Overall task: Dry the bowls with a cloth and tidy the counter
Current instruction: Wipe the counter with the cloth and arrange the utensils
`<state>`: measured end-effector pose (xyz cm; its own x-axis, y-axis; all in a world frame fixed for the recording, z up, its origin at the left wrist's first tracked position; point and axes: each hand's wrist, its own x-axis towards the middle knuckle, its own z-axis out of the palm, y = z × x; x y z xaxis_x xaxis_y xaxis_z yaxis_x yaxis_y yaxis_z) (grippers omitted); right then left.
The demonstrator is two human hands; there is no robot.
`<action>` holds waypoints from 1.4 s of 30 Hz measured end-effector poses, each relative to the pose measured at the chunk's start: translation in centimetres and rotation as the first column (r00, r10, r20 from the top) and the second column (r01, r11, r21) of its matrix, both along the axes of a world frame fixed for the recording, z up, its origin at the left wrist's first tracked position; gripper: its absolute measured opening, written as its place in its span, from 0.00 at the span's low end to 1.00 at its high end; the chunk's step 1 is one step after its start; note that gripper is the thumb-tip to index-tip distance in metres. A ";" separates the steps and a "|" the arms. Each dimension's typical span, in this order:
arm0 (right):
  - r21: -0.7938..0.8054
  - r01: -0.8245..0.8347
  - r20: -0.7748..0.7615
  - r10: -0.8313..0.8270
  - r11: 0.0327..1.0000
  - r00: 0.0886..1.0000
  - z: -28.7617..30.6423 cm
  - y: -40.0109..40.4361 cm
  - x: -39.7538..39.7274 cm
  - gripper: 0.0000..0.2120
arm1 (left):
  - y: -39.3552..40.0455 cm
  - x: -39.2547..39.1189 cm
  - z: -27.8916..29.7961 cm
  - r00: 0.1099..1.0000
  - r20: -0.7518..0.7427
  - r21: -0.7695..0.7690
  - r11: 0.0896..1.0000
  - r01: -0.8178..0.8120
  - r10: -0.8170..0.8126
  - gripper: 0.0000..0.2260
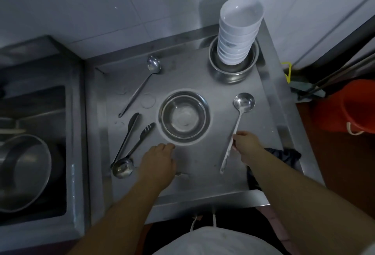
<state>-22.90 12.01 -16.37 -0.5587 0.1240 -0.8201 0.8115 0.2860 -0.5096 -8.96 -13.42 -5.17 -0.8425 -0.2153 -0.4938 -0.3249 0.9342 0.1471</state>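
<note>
Nearest, the right hand [246,146] pinches the handle of a ladle [239,120] lying on the bench [194,165]; lifted carelessly, its bowl end could swing into the steel bowl [183,117] at centre. The left hand [159,160] rests flat, fingers relaxed, just short of that bowl, holding nothing. The dark cloth [284,156] is mostly hidden under the right forearm. Farthest, the tall stack of white bowls [238,33] leans slightly in its steel basin [233,68]; a knock might topple it.
</note>
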 end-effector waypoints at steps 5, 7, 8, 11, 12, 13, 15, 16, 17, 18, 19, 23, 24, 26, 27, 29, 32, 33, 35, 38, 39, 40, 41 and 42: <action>0.011 -0.007 -0.002 0.007 1.000 1.000 -0.8 0.3 -0.4 0.10 | 0.8 -0.3 -0.1 1.000 -0.001 0.001 1.000 -0.019 0.019 0.20; 0.070 -0.038 -0.013 0.039 0.997 0.999 -1.1 0.3 -0.4 0.07 | 0.8 -0.1 -0.2 1.000 -0.004 0.002 1.000 -0.030 0.030 0.20; 0.107 -0.065 -0.024 0.068 0.992 0.997 -1.1 0.3 -0.4 0.05 | 0.8 0.1 -0.2 0.999 -0.005 0.010 0.999 -0.039 0.039 0.20; 0.205 -0.152 -0.046 0.165 0.967 0.985 -1.1 0.0 -0.4 0.06 | 0.3 0.9 -0.1 0.998 -0.001 0.018 0.998 -0.066 0.066 0.20; 0.221 -0.173 -0.046 0.187 0.960 0.981 -1.1 -0.2 -0.4 0.06 | 0.0 1.3 0.0 0.997 -0.001 0.013 0.997 -0.072 0.072 0.20; 0.238 -0.190 -0.043 0.206 0.952 0.978 -1.1 -0.3 -0.3 0.06 | -0.3 1.7 0.0 0.997 -0.002 0.011 0.997 -0.077 0.077 0.20; 0.292 -0.217 -0.043 0.239 0.932 0.970 -1.0 -0.6 -0.3 0.04 | -1.0 2.4 0.0 0.996 -0.008 0.018 0.996 -0.085 0.085 0.20; 0.317 -0.222 -0.046 0.249 0.922 0.968 -1.0 -0.7 -0.3 0.04 | -1.3 2.7 0.0 0.996 -0.010 0.020 0.996 -0.087 0.088 0.19; 0.336 -0.221 -0.047 0.250 0.916 0.967 -1.0 -0.7 -0.3 0.04 | -1.8 3.0 0.0 0.996 -0.011 0.020 0.996 -0.087 0.087 0.19; 0.352 -0.225 -0.039 0.254 0.909 0.966 -1.0 -0.7 -0.3 0.06 | -2.2 3.3 0.0 0.996 -0.010 0.023 0.996 -0.085 0.085 0.19; 0.368 -0.236 -0.025 0.263 0.900 0.965 -0.9 -0.9 -0.2 0.08 | -2.8 3.7 -0.1 0.996 -0.011 0.029 0.996 -0.084 0.085 0.19; 0.445 -0.220 -0.029 0.260 0.868 0.965 -0.1 -1.0 -0.1 0.09 | -4.6 4.6 0.0 0.996 -0.035 0.045 0.996 -0.080 0.081 0.19; 0.474 -0.212 -0.047 0.265 0.854 0.963 0.3 -1.4 0.1 0.08 | -5.3 5.0 -0.1 0.996 -0.042 0.047 0.996 -0.078 0.080 0.19; 0.533 -0.231 -0.091 0.327 0.814 0.941 1.2 -2.8 0.6 0.07 | -6.8 5.6 -0.1 0.996 -0.045 0.048 0.996 -0.076 0.078 0.19; 0.546 -0.258 -0.114 0.376 0.797 0.919 1.6 -3.7 1.0 0.06 | -7.6 6.0 0.0 0.996 -0.045 0.051 0.996 -0.079 0.082 0.19; 0.536 -0.348 -0.153 0.494 0.769 0.856 2.5 -6.5 2.4 0.05 | -9.5 7.1 0.1 0.994 -0.058 0.062 0.994 -0.093 0.097 0.19; 0.496 -0.576 -0.200 0.732 0.649 0.652 3.3 -11.4 6.2 0.05 | -12.1 8.9 0.2 0.990 -0.067 0.058 0.991 -0.123 0.127 0.18; 0.489 -0.644 -0.210 0.796 0.589 0.568 3.4 -13.1 7.7 0.05 | -13.0 9.6 0.2 0.987 -0.072 0.060 0.988 -0.139 0.143 0.18; 0.472 -0.741 -0.198 0.877 0.477 0.438 3.4 -16.4 10.4 0.05 | -14.6 11.0 0.3 0.981 -0.083 0.068 0.983 -0.171 0.177 0.17; 0.455 -0.824 -0.176 0.942 0.336 0.287 2.7 -20.4 13.9 0.03 | -16.7 13.2 0.1 0.976 -0.078 0.046 0.978 -0.201 0.204 0.15; 0.468 -0.835 -0.166 0.957 0.290 0.239 2.4 -21.4 14.8 0.04 | -17.3 14.0 0.0 0.973 -0.071 0.047 0.976 -0.214 0.217 0.16; 0.490 -0.838 -0.151 0.970 0.242 0.192 2.2 -22.3 15.5 0.05 | -17.9 14.7 -0.1 0.971 -0.067 0.046 0.973 -0.227 0.230 0.17; 0.515 -0.834 -0.134 0.980 0.198 0.150 2.0 -22.9 16.2 0.06 | -18.4 15.5 -0.2 0.969 -0.061 0.041 0.971 -0.236 0.238 0.17; 0.539 -0.828 -0.117 0.987 0.154 0.107 1.8 -23.5 16.7 0.07 | -18.9 16.2 -0.4 0.969 -0.053 0.034 0.970 -0.242 0.243 0.17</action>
<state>-6.24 -11.45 -14.61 -0.6135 -0.5647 -0.5520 -0.4303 0.8252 -0.3660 7.19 -32.28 -5.57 -0.7934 -0.4037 -0.4556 -0.5316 0.8240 0.1958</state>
